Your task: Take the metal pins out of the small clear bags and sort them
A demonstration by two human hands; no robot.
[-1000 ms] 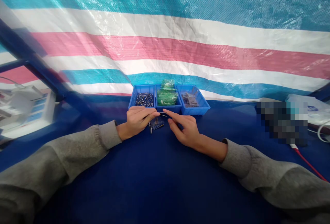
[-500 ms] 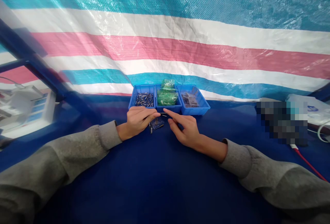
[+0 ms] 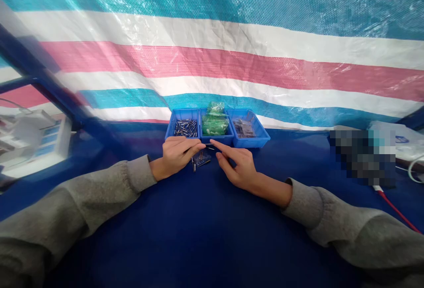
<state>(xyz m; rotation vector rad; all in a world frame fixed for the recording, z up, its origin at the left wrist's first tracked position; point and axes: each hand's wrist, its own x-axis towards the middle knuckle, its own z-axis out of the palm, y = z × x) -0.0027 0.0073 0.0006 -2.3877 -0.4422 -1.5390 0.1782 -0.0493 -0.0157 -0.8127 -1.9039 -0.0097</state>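
Observation:
My left hand (image 3: 179, 155) is closed, thumb against fingers, in a pinch on a thin metal pin (image 3: 208, 145) that sticks out to the right. My right hand (image 3: 240, 168) has its index finger stretched out to the far end of the pin, with the thumb held apart below. Whether that fingertip presses on the pin or only points at it is hard to see. Beneath the hands, on the blue table, lies a small clear bag (image 3: 201, 159) with a few slim metal pieces. Another metal pin (image 3: 194, 164) stands out beside the bag, near my left hand.
Behind the hands, three blue bins stand side by side: a left bin (image 3: 168, 130) of metal pins, a middle bin (image 3: 217, 140) with green packets, and a right bin (image 3: 263, 137) with small clear bags. A red cable (image 3: 397, 210) runs along the right.

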